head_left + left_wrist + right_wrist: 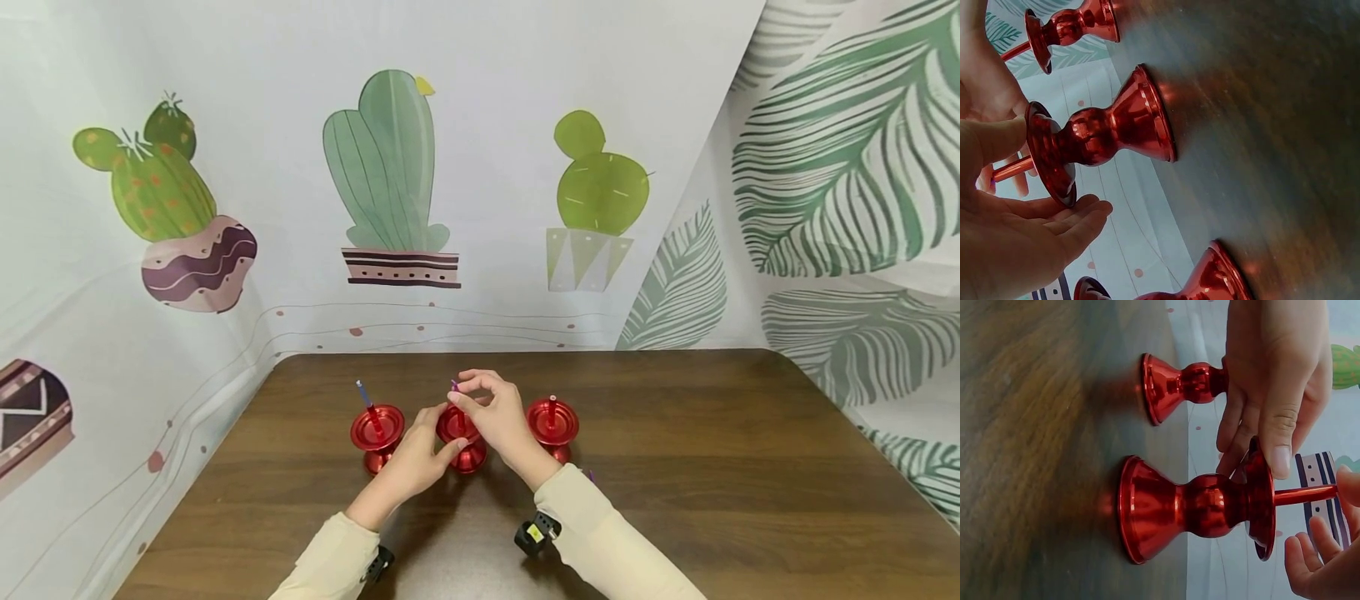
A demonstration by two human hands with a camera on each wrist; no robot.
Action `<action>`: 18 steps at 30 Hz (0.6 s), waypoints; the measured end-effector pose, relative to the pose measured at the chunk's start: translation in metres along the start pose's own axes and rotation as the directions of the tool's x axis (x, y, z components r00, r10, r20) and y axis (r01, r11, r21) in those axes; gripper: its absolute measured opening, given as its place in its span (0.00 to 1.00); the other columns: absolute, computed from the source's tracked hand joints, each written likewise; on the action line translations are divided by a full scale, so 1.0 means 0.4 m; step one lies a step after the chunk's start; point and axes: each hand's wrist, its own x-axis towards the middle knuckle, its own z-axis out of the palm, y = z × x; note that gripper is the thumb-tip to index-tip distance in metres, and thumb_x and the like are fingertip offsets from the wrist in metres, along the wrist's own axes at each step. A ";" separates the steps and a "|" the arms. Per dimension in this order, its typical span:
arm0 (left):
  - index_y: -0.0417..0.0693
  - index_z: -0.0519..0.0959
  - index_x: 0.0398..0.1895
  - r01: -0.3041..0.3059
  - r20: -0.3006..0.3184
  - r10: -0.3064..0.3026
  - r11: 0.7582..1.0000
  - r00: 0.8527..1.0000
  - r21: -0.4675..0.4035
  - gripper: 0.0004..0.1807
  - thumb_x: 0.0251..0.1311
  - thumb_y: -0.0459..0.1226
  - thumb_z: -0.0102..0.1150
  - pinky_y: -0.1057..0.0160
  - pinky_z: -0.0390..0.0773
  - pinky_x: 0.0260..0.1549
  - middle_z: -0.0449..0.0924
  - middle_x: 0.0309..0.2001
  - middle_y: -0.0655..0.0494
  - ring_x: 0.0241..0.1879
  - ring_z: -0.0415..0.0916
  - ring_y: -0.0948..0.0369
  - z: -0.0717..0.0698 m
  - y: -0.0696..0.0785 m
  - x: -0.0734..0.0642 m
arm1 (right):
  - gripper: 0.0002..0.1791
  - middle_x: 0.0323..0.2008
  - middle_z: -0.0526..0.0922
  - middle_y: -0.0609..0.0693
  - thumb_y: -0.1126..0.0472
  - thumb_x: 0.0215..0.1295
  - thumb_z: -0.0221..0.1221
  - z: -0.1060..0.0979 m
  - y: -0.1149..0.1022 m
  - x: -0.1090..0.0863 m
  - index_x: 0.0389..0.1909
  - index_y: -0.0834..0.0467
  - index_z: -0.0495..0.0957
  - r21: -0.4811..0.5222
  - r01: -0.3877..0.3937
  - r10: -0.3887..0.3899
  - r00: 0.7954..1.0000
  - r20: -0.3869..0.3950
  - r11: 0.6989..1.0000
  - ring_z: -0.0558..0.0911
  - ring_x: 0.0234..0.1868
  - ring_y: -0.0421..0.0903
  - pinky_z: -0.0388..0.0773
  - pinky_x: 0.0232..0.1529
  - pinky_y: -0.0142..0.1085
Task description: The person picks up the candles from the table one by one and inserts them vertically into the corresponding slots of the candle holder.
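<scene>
Three shiny red candle holders stand in a row on the table. My left hand [417, 457] holds the dish rim of the middle candle holder [469, 457], thumb on one side and fingers on the other. Over that holder's upright tube [1305, 495], my right hand [501, 417] pinches a thin purple candle [454, 385]; the fingers hide most of it. A blue candle [363, 392] leans slightly in the left candle holder [377, 427]. In the right candle holder [552, 422], only the short upright tube shows above the dish.
A small purple piece [591, 476] lies partly hidden behind the right sleeve [600, 525]. The brown wooden table [720, 450] reaches back to a white cloth [495, 167] printed with cacti. Leaf-patterned cloth [847, 167] hangs at the right.
</scene>
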 end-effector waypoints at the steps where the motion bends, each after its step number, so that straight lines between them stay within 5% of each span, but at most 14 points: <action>1: 0.26 0.63 0.63 0.004 0.002 -0.004 1.000 1.000 -0.004 0.33 0.61 0.37 0.63 0.45 0.72 0.55 0.69 0.57 0.34 0.56 0.72 0.43 0.000 0.000 -0.001 | 0.05 0.49 0.80 0.63 0.70 0.59 0.64 0.002 0.017 0.003 0.33 0.69 0.82 0.001 0.007 -0.007 1.000 0.003 1.000 0.78 0.50 0.60 0.77 0.50 0.54; 5: 0.26 0.63 0.63 0.011 0.013 -0.011 1.000 1.000 -0.027 0.33 0.62 0.37 0.62 0.44 0.71 0.56 0.67 0.59 0.33 0.58 0.70 0.41 0.002 0.004 -0.005 | 0.06 0.52 0.78 0.60 0.68 0.60 0.64 0.007 0.075 0.008 0.38 0.66 0.81 -0.023 0.038 -0.036 0.998 0.049 0.999 0.79 0.51 0.57 0.77 0.51 0.52; 11: 0.25 0.61 0.64 0.013 0.006 -0.013 0.999 1.000 -0.047 0.34 0.62 0.37 0.61 0.41 0.67 0.58 0.62 0.63 0.30 0.62 0.65 0.39 0.003 0.010 -0.008 | 0.20 0.54 0.75 0.59 0.67 0.61 0.64 -0.007 0.084 -0.006 0.54 0.65 0.74 -0.091 0.051 -0.037 0.988 0.148 0.995 0.73 0.58 0.57 0.74 0.56 0.50; 18: 0.30 0.63 0.65 0.012 -0.146 -0.020 0.998 0.989 -0.058 0.29 0.64 0.35 0.58 0.44 0.68 0.59 0.65 0.62 0.35 0.63 0.66 0.43 0.009 0.018 -0.010 | 0.28 0.58 0.74 0.61 0.68 0.61 0.63 -0.037 0.055 -0.025 0.62 0.64 0.69 -0.156 0.128 -0.096 0.976 0.197 0.979 0.73 0.60 0.58 0.74 0.55 0.50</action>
